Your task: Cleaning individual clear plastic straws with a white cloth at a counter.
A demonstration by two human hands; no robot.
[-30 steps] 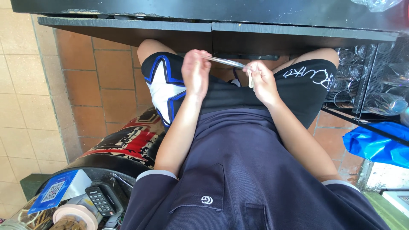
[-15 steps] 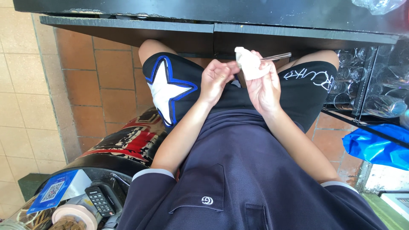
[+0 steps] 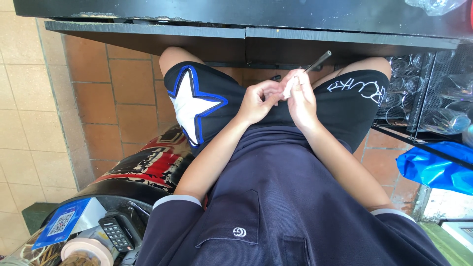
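I sit with both hands over my lap, above black shorts (image 3: 207,106) with a white star. My right hand (image 3: 301,98) grips a thin metal rod (image 3: 318,61) that points up and to the right, with a small white cloth or tissue (image 3: 288,87) wrapped around its lower part. My left hand (image 3: 258,101) is curled beside it, fingertips touching the white cloth at the rod's lower end. The rod's bottom end is hidden inside the hands.
A black counter edge (image 3: 246,37) runs just beyond my knees. A wire rack of glasses (image 3: 423,98) stands at the right, above a blue plastic bag (image 3: 433,167). At lower left lie a calculator (image 3: 116,234), a tape roll (image 3: 86,249) and a dark round stool (image 3: 143,172).
The hands dropped slightly and drew together. The white cloth, held up open in the right hand half a second ago, is now bunched around the rod, which tilts up to the right.
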